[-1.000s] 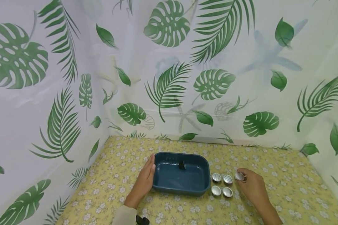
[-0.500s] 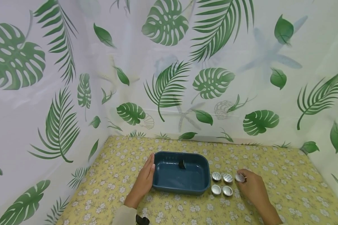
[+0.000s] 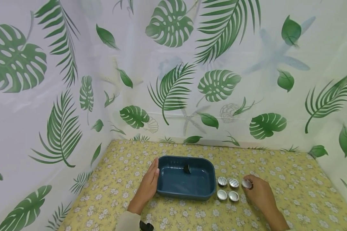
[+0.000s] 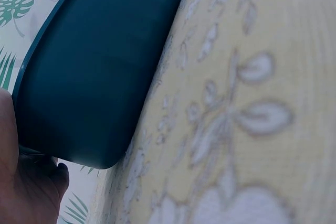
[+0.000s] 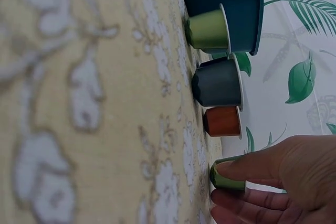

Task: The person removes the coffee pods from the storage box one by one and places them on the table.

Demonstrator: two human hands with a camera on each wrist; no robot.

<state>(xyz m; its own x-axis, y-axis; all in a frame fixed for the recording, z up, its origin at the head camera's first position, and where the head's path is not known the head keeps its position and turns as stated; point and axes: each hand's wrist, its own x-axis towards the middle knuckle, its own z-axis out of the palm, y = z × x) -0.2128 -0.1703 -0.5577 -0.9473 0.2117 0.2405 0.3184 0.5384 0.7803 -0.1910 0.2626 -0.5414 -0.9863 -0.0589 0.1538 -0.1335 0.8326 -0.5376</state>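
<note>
My left hand (image 3: pixel 148 182) rests with straight fingers against the left end of a dark blue rectangular baking dish (image 3: pixel 185 186). One black coffee capsule (image 3: pixel 186 169) lies on its side in the dish, near the back wall. To the right of the dish, my right hand (image 3: pixel 261 194) pinches a green coffee capsule (image 5: pixel 229 176) between thumb and fingers, silver lid up and base close to the tabletop. Beside it stand several lid-up capsules in two rows, among them an olive-green capsule (image 5: pixel 207 29), a dark grey capsule (image 5: pixel 216 82) and an orange-brown capsule (image 5: pixel 222 121).
A yellow floral tablecloth (image 3: pixel 104 205) covers the table. White sheets with green leaf prints (image 3: pixel 173 134) hang behind it and along both sides. Below the left sleeve shows a black strap (image 3: pixel 146 226).
The capsule in my right hand has come down slightly, towards the front, and sits more level. My left hand, the dish and the other capsules stay put.
</note>
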